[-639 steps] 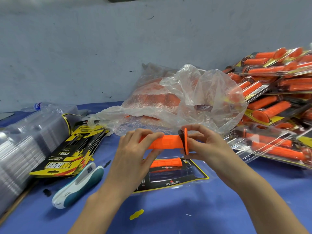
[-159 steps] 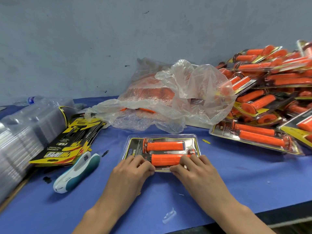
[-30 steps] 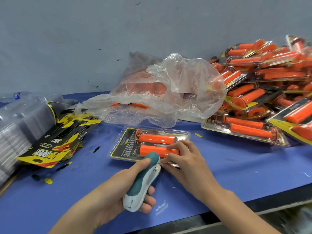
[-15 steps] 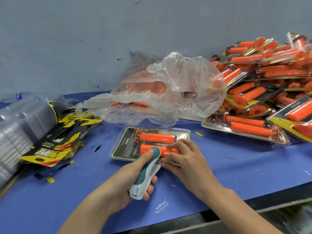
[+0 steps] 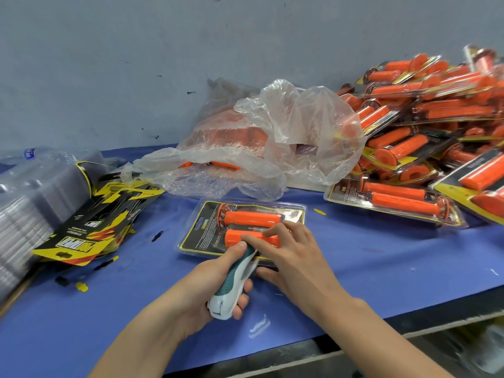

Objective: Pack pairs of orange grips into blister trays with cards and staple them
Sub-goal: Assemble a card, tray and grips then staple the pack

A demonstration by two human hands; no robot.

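Grey, scuffed wall rises behind a blue-covered desk. Near the middle of the desk, a little way in from its front edge, lies the blister tray with its black and yellow card, flat, holding two orange grips side by side: the far grip and the near grip.

The person's left hand comes in from the front edge, forearm angled up and to the right. Its fingers are curled under the teal and white stapler, and the thumb lies along the top, its tip at the nose. The stapler's nose meets the tray's near edge.

The right hand reaches in from the right, palm down. Its fingers lie nearly straight over the near grip, pressing on the tray, while the thumb sits by the near edge; whether it goes under the edge cannot be told.

A crumpled clear plastic bag of orange parts sits toward the back edge. A pile of finished packs fills the right end. At the left end lie loose cards beside a stack of clear trays.
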